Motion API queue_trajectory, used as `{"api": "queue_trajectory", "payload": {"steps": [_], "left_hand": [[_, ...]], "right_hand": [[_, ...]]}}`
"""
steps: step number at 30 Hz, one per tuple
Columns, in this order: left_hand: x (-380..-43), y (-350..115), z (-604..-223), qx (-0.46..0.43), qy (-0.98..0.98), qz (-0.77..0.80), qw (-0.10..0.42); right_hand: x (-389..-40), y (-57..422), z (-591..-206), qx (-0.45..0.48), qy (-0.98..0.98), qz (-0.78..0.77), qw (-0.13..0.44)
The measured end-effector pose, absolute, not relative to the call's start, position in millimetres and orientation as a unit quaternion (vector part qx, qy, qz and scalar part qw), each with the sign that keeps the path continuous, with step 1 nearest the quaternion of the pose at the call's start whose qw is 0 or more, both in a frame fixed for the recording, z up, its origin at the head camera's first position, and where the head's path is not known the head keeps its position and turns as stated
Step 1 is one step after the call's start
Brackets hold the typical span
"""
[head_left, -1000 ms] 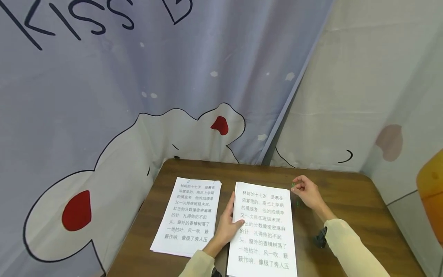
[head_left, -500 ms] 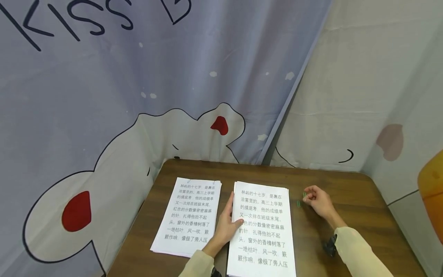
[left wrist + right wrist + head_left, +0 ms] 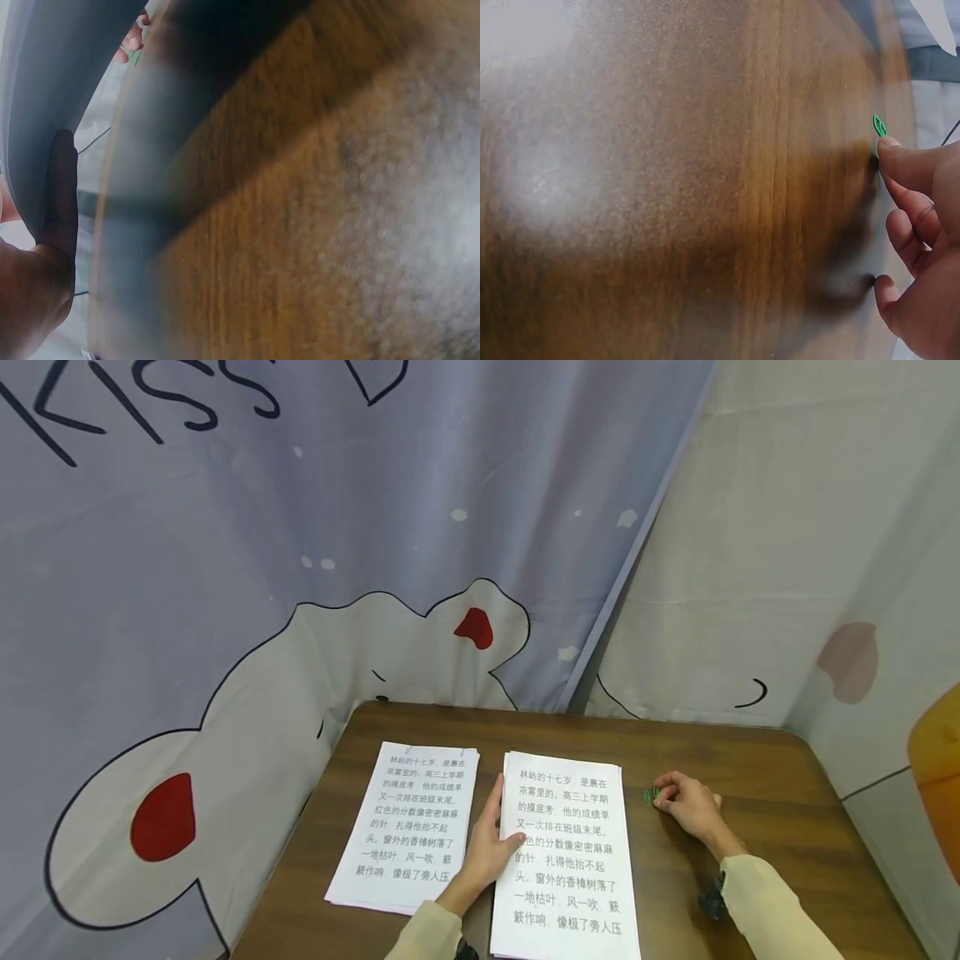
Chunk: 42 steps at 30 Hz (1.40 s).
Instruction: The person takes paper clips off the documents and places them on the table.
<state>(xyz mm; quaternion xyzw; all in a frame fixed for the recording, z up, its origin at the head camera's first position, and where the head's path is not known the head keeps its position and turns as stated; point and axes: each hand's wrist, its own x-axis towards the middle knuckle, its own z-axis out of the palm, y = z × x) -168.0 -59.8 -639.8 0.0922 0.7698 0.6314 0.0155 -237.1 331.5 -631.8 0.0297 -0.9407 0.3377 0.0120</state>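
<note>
In the head view, my left hand [image 3: 487,850] grips the left edge of the middle paper stack [image 3: 564,860], thumb on top. The left wrist view shows a finger [image 3: 63,187] beneath the sheets. To the right of that stack, low over the table, my right hand [image 3: 692,807] pinches a green paper clip [image 3: 880,125] between thumb and fingertips. Just left of these fingertips a second green paper clip [image 3: 647,797] lies on the wood. Both stacks carry printed Chinese text.
Another paper stack [image 3: 408,831] lies on the left, with paper clips at its top edge. Everything sits on a brown wooden table [image 3: 757,760]. A printed curtain [image 3: 420,510] hangs along its back edge.
My right hand has moved right from the stack's upper right corner with the green paper clip, then lowered towards the clip on the table. My left hand has kept its grip on the paper stack.
</note>
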Motion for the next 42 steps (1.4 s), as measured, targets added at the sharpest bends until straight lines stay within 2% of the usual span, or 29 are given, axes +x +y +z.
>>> {"api": "queue_trajectory", "payload": {"steps": [18,32,42], "left_hand": [[-171,-57,-641,0.091,0.777,0.623,0.020],[-174,-61,-643,0.101,0.805,0.585,0.012],[-173,-50,-639,0.108,0.882,0.457,-0.042]], "right_hand": [[-235,338,-632,0.042,-0.948,0.316,0.001],[-234,347,-635,0.007,-0.901,0.433,-0.007],[-231,345,-642,0.008,-0.907,0.422,0.018]]}}
